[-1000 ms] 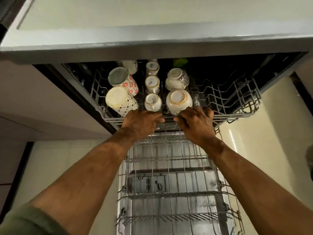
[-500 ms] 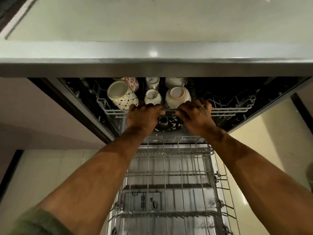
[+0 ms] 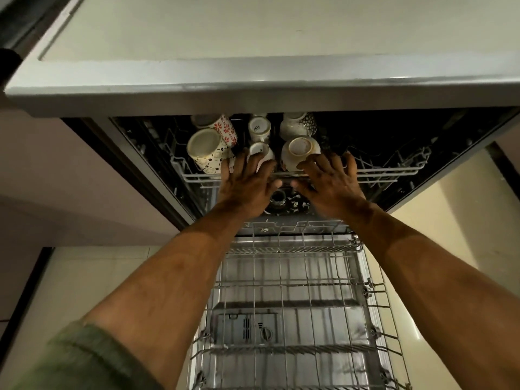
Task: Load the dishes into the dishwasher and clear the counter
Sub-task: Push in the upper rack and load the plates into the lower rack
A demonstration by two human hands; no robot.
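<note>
The dishwasher stands open under the counter (image 3: 253, 38). Its upper rack (image 3: 388, 173) is pushed most of the way in and carries several upturned cups and bowls: a patterned mug (image 3: 205, 149), a red-flowered mug (image 3: 225, 129), a small white cup (image 3: 260, 128), a white bowl (image 3: 299, 149). My left hand (image 3: 246, 184) and my right hand (image 3: 330, 184) lie side by side with straight fingers against the rack's front rail. The empty lower rack (image 3: 292, 291) is pulled out over the open door.
The detergent compartment (image 3: 247, 329) shows on the door through the lower rack. A dark patterned dish (image 3: 287, 201) sits low inside between my hands. Pale floor tiles (image 3: 439, 218) lie on both sides; a cabinet front (image 3: 70, 178) is at left.
The upper rack has slid further into the dishwasher under both hands. My fingers, curled over the front rail before, are now straightened against it.
</note>
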